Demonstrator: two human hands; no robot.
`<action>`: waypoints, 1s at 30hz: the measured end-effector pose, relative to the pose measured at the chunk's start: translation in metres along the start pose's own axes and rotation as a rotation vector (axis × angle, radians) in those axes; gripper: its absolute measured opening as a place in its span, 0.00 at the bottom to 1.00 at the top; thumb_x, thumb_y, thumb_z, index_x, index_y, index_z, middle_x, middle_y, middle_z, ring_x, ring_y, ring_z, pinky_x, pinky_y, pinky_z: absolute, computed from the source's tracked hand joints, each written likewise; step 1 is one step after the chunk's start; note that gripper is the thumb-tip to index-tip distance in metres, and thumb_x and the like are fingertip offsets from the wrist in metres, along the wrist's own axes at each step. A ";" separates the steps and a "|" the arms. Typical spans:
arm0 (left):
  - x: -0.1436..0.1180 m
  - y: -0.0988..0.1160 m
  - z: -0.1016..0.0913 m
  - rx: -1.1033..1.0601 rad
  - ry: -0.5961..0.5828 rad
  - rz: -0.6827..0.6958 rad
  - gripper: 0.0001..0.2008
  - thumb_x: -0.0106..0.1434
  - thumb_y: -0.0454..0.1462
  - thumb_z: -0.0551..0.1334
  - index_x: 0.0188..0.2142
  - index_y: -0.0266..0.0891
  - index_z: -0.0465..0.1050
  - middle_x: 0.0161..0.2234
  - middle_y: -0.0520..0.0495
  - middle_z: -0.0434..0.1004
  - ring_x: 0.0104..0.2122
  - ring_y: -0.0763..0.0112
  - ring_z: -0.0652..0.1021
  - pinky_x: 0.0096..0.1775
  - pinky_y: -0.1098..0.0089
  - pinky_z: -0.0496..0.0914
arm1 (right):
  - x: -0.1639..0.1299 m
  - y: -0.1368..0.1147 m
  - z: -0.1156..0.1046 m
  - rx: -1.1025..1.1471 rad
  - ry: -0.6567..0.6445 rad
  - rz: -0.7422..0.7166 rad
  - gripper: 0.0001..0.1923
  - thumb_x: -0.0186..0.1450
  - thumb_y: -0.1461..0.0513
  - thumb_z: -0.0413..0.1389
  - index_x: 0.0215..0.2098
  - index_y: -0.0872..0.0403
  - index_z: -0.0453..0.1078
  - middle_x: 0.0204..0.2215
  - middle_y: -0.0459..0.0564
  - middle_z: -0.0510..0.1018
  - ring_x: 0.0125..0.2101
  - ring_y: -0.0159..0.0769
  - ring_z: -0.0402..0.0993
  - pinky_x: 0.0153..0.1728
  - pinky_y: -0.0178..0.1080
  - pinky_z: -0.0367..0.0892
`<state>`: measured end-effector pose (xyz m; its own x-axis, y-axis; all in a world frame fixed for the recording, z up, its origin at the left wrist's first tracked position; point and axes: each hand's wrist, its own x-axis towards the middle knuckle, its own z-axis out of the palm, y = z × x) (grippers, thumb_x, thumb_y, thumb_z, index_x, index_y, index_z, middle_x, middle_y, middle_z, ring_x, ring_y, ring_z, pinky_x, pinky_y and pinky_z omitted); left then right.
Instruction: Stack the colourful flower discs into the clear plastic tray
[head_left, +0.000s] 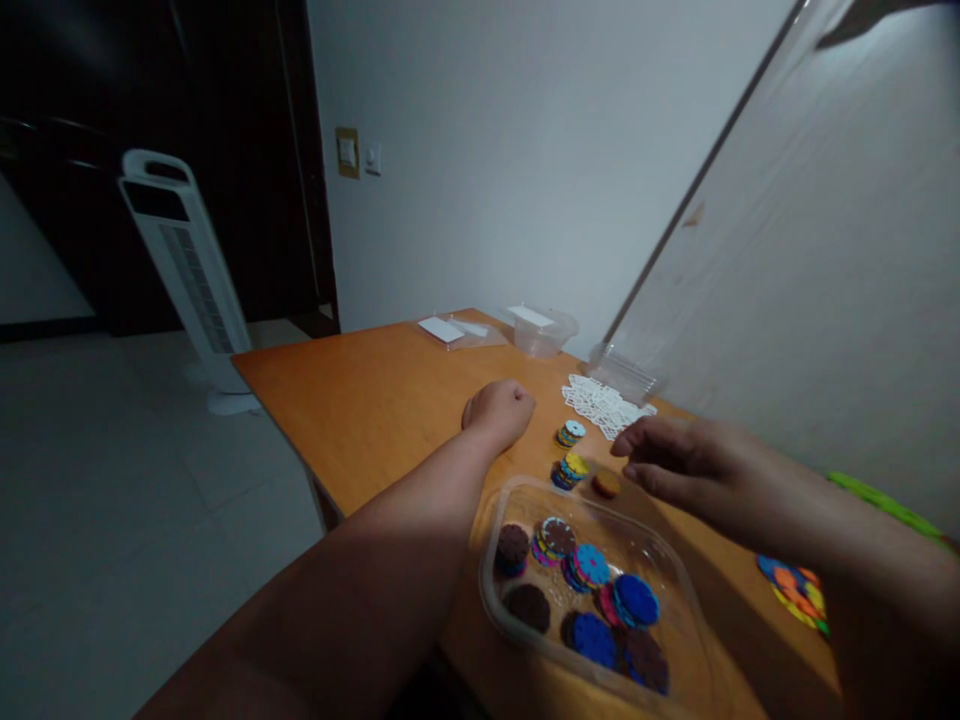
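Observation:
My left hand (499, 412) is closed in a fist just above or on the wooden table, left of the small disc stacks; whatever its fingers hold, if anything, is hidden. My right hand (671, 455) hovers with thumb and fingers apart, nothing visible between them. Close to its fingertips is an orange disc or short stack (607, 483). Beside that stand a stack of notched discs with a yellow top (571, 469) and another with a white top (571, 432). Below the hands, a clear plastic tub (686, 575) holds several stacks of blue, brown and multicoloured notched discs.
A pile of white lattice pieces (604, 402) lies beyond my right hand, beside a clear plastic case (622, 372). Farther back are a clear container (540, 335) and plastic bags with white cards (442, 329). Colourful pieces (799, 590) lie right. A tower fan (187, 265) stands left.

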<state>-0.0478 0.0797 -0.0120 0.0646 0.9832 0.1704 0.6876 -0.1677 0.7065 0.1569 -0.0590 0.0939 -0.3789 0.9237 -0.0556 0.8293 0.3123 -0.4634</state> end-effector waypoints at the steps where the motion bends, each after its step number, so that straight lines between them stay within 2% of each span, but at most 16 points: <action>1: 0.000 0.000 0.000 0.002 0.005 -0.002 0.11 0.62 0.42 0.58 0.33 0.46 0.79 0.35 0.49 0.83 0.31 0.67 0.76 0.31 0.69 0.62 | 0.003 0.012 0.000 -0.025 0.017 0.032 0.10 0.67 0.55 0.56 0.41 0.52 0.73 0.32 0.48 0.78 0.33 0.37 0.73 0.34 0.37 0.67; 5: 0.000 0.000 0.000 0.005 0.010 0.001 0.11 0.62 0.43 0.58 0.34 0.46 0.80 0.36 0.50 0.83 0.32 0.67 0.77 0.32 0.69 0.63 | 0.015 0.039 0.010 -0.057 -0.042 0.134 0.12 0.63 0.55 0.59 0.41 0.54 0.74 0.29 0.48 0.78 0.29 0.37 0.71 0.30 0.37 0.64; 10: 0.001 0.000 0.002 0.012 0.007 0.001 0.12 0.62 0.42 0.58 0.35 0.46 0.80 0.36 0.49 0.83 0.33 0.67 0.77 0.32 0.70 0.63 | 0.024 0.049 0.027 -0.073 -0.085 0.203 0.15 0.60 0.54 0.61 0.41 0.55 0.75 0.29 0.49 0.78 0.30 0.38 0.73 0.29 0.38 0.64; 17: 0.001 -0.002 0.002 0.008 0.019 0.004 0.11 0.62 0.42 0.58 0.35 0.45 0.80 0.35 0.49 0.83 0.32 0.67 0.77 0.31 0.70 0.62 | 0.026 0.057 0.034 -0.056 -0.108 0.226 0.11 0.61 0.57 0.59 0.39 0.53 0.73 0.29 0.48 0.79 0.29 0.37 0.73 0.27 0.36 0.63; 21: 0.001 -0.002 0.002 0.005 0.029 0.011 0.11 0.62 0.42 0.58 0.34 0.46 0.80 0.35 0.50 0.83 0.32 0.67 0.77 0.30 0.70 0.61 | 0.027 0.057 0.034 -0.044 -0.119 0.221 0.10 0.61 0.56 0.58 0.35 0.53 0.73 0.28 0.47 0.79 0.28 0.36 0.72 0.26 0.36 0.61; 25: 0.001 -0.001 0.002 0.011 0.015 -0.004 0.11 0.62 0.43 0.58 0.35 0.46 0.80 0.35 0.50 0.83 0.32 0.67 0.77 0.30 0.70 0.61 | 0.024 0.051 0.024 -0.071 -0.090 0.178 0.13 0.63 0.52 0.58 0.34 0.54 0.73 0.26 0.48 0.77 0.27 0.35 0.69 0.26 0.36 0.61; 28: 0.001 0.000 0.001 0.015 0.013 -0.002 0.11 0.62 0.43 0.58 0.35 0.46 0.81 0.36 0.49 0.83 0.32 0.67 0.77 0.31 0.70 0.62 | 0.016 0.037 0.011 -0.104 -0.034 0.119 0.14 0.63 0.51 0.59 0.37 0.54 0.73 0.27 0.47 0.75 0.27 0.34 0.66 0.27 0.36 0.61; 30: 0.000 0.000 0.001 0.009 0.013 0.001 0.11 0.62 0.42 0.58 0.35 0.46 0.81 0.36 0.50 0.83 0.32 0.67 0.77 0.31 0.70 0.62 | 0.008 0.022 0.003 -0.096 -0.044 0.085 0.14 0.65 0.51 0.58 0.39 0.53 0.72 0.27 0.46 0.74 0.27 0.33 0.66 0.26 0.35 0.60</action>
<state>-0.0475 0.0802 -0.0124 0.0560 0.9820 0.1803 0.6940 -0.1681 0.7000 0.1704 -0.0452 0.0806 -0.3211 0.9380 -0.1306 0.8941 0.2547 -0.3684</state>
